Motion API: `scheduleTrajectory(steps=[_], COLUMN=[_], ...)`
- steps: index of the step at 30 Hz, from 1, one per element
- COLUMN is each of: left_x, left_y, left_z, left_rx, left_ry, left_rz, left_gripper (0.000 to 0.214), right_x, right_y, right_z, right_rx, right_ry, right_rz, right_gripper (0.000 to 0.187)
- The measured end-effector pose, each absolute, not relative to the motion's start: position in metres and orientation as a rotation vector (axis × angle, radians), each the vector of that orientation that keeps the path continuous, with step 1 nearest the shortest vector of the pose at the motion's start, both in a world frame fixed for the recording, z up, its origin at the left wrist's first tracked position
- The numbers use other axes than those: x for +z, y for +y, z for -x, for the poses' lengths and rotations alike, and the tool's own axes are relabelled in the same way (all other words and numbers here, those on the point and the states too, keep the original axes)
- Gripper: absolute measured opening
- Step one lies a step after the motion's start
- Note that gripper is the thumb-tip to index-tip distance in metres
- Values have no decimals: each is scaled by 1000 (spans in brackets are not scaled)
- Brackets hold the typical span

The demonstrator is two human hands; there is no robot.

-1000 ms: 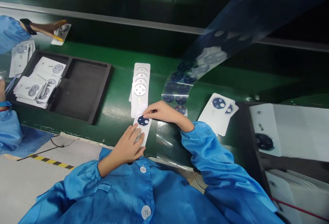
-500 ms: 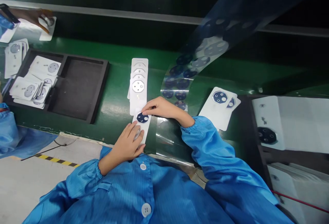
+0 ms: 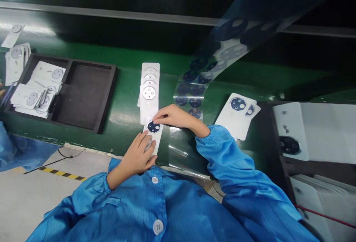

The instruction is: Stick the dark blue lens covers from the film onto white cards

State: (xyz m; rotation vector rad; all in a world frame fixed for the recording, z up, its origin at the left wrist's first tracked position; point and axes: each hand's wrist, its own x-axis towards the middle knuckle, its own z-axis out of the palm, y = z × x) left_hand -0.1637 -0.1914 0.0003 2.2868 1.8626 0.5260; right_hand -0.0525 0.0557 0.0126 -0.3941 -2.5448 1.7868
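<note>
Close to the table's front edge lies a small white panel with a dark blue round film with holes at its far end. My left hand holds this panel down, fingers over its face and thumb by its near edge. My right hand comes in from the right, thumb and forefinger pinched at the film's upper edge. Just beyond, several similar panels lie overlapped in a column, the nearest with a white face plate. My left fingers partly cover the held panel.
At left sits a black divided tray with several panels in one side. A clear strip of dark discs curves down at right. Beyond it lie white panels with blue film and a dark box of stacked panels.
My hands keep almost the same place on the panel and film. At far left, another person's hand and sleeve have drawn back, leaving a white panel on the table.
</note>
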Motion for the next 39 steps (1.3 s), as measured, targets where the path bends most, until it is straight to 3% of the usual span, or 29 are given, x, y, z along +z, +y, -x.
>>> scheduleTrajectory(steps=[12, 14, 17, 21, 23, 28, 39], left_x=[0, 0, 0, 2, 3, 1, -4], left_y=[-192, -191, -190, -185, -182, -176, -182], left_z=[162, 162, 162, 161, 162, 165, 159], left_rx=[403, 411, 420, 411, 413, 399, 433], left_ry=[1904, 1905, 1911, 1940, 1927, 1847, 2003], left_rz=[-2293, -2301, -2258, -2218, -2224, -2241, -2237], left_gripper=[45, 45, 55, 73, 73, 74, 81], right_x=[12, 15, 25, 39, 39, 15, 5], right_y=[53, 45, 30, 19, 16, -1, -12], right_z=[53, 53, 54, 49, 46, 45, 59], right_rx=[1682, 1490, 926, 366, 377, 754, 648], right_ry=[-2601, -2719, -2932, -2829, -2731, -2721, -2740], right_rz=[330, 271, 230, 492, 676, 796, 976], right_gripper=[17, 20, 27, 23, 23, 22, 33])
